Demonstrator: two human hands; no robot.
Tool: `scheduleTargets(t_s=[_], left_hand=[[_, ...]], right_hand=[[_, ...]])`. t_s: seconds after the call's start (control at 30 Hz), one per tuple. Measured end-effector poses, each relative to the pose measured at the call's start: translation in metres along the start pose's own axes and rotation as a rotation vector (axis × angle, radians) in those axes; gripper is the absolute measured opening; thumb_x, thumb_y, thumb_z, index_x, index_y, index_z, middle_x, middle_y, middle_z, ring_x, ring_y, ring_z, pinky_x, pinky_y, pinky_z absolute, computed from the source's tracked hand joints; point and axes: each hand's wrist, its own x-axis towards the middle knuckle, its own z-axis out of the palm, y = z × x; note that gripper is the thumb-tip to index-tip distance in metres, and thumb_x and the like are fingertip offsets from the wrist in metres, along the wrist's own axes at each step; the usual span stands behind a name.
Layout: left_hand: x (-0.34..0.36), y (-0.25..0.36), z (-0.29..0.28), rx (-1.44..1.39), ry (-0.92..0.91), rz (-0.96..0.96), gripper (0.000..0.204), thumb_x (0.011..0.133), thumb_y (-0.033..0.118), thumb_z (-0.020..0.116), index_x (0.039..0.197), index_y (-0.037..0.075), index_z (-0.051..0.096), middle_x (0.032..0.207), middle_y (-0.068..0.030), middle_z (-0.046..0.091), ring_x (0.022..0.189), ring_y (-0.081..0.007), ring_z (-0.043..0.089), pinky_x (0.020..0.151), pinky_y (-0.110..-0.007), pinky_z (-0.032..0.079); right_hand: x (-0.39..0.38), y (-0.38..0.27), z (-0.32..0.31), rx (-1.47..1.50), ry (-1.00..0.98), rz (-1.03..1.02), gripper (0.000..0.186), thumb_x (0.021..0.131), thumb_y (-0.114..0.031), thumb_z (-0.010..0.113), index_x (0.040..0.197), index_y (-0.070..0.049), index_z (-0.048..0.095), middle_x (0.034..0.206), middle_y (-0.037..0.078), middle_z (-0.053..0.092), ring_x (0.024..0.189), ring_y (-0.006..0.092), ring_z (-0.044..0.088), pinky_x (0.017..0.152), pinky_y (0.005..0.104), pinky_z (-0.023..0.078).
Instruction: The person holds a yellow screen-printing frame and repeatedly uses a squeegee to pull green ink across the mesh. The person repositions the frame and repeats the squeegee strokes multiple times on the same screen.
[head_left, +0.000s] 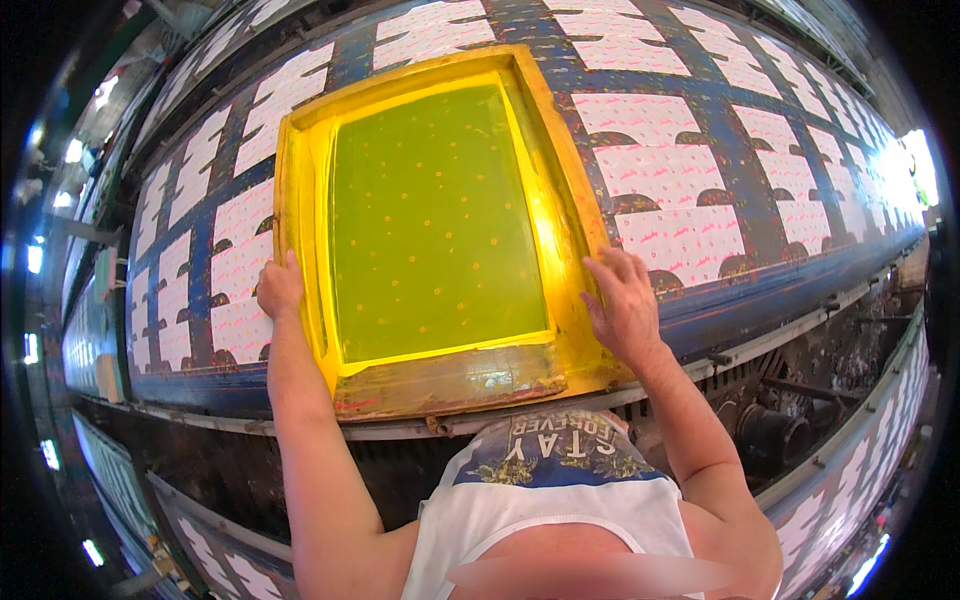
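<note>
A screen printing frame (560, 130) lies over the printing table in front of me, its wooden sides coated yellow. Within it stretches a green mesh (430, 220) dotted with small ring-like and flower-like marks. My left hand (281, 287) is closed on the frame's left side, thumb pointing up along the edge; its other fingers are partly hidden. On the opposite side my right hand (624, 305) grips the frame's edge, with the thumb on the near face and the fingers bent. A worn, brownish strip (455, 382) runs along the frame's near end, close to my body.
White printed pieces (680, 235) with pink marks lie in rows on the long blue-stained printing table (700, 312). A metal rail (780, 325) follows its near edge. Below are dark machine parts (775, 430). Another table with similar pieces (850, 510) stands at the lower right.
</note>
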Motion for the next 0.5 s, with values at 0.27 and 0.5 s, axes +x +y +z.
scheduleTargets(t_s=[0.27,0.5], left_hand=[[0.004,-0.006,-0.002,-0.015,-0.025,0.013,0.067,0.106,0.064,0.064,0.114,-0.002,0.079,0.114,-0.0277,0.080,0.107,-0.0498,0.077,0.095,-0.061,0.061],[0.005,-0.015,-0.004,-0.285,-0.084,0.021,0.051,0.093,0.048,0.084,0.109,-0.001,0.079,0.110,-0.0282,0.080,0.105,-0.0485,0.077,0.093,-0.058,0.060]], right_hand=[[0.034,0.029,0.035,0.005,-0.073,0.315,0.088,0.085,-0.006,0.089,0.164,-0.006,0.050,0.138,0.023,0.067,0.128,0.0460,0.064,0.110,0.0546,0.054],[0.050,0.033,0.047,-0.058,-0.093,0.373,0.082,0.085,-0.003,0.084,0.162,-0.011,0.056,0.126,0.021,0.070,0.115,0.0433,0.069,0.100,0.0522,0.058]])
